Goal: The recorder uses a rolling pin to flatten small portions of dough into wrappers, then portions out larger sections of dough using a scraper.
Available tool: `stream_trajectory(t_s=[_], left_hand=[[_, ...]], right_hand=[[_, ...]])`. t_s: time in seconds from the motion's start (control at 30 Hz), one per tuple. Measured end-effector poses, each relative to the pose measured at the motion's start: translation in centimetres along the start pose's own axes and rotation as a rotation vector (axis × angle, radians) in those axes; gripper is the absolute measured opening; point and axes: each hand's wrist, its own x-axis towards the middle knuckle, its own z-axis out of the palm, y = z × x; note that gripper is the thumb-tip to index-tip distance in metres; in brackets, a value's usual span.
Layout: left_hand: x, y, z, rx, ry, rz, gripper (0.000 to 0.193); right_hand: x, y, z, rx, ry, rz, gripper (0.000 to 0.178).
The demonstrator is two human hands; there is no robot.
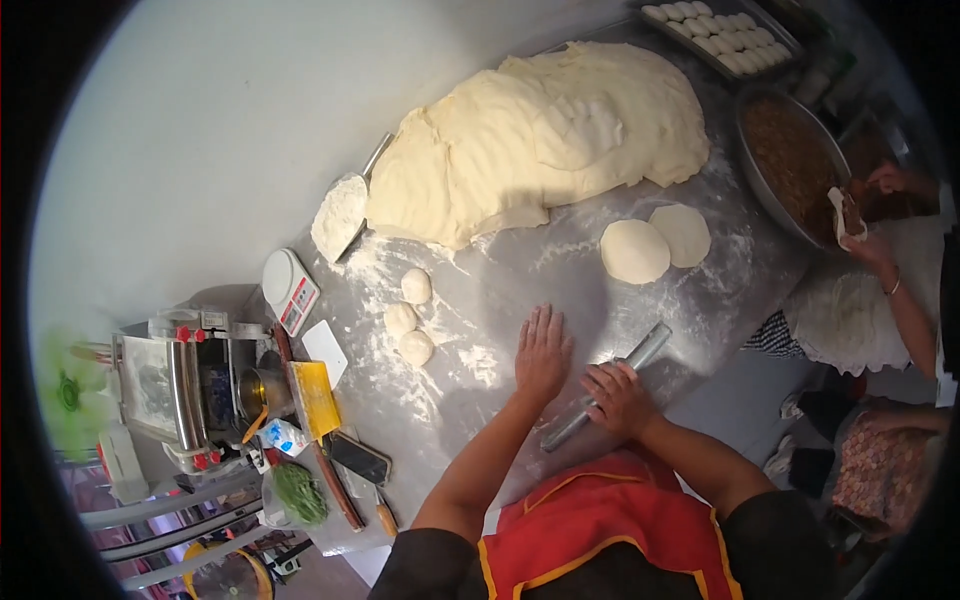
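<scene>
My left hand (543,352) lies palm down on the floured metal table, fingers stretched out; anything under the palm is hidden. To its right, my right hand (617,400) is curled over the middle of a smooth, shiny rolling pin (648,346), which lies slanted near the front edge. Beyond my hands, two flat dough rounds (635,251) overlap a little. Several small dough balls (415,348) sit in loose flour to the left. A huge slab of pale dough (540,140) spreads across the far side.
A flour scoop (342,215) and a white scale (290,290) stand at the left, near a yellow scraper (316,398) and a phone (360,458). At right, another person's hands hold a filled wrapper beside a bowl of filling (785,150). A tray (775,62) carries dough pieces.
</scene>
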Motion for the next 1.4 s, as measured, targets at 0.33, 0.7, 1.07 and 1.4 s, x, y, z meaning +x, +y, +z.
stream_trajectory(t_s=[0.33,0.7,1.07,1.4], left_hand=[[2.9,2.0,-0.2,0.258,-0.130,0.024,0.071],[-2.7,-2.4,-1.4,-0.063,0.138,-0.250,0.030],[-10.7,-6.1,-4.7,0.101,0.476,-0.310,0.032],[-10.8,-5.4,-8.6,-0.103,0.260,-0.374,0.032]], right_hand=[[-0.7,-0.2,1.1,-0.066,0.057,-0.009,0.054],[-0.7,0.0,1.3,0.050,0.019,0.009,0.051],[0.2,-0.5,1.1,0.017,0.047,-0.044,0.053],[-0.1,-0.5,0.6,0.008,0.087,-0.042,0.054]])
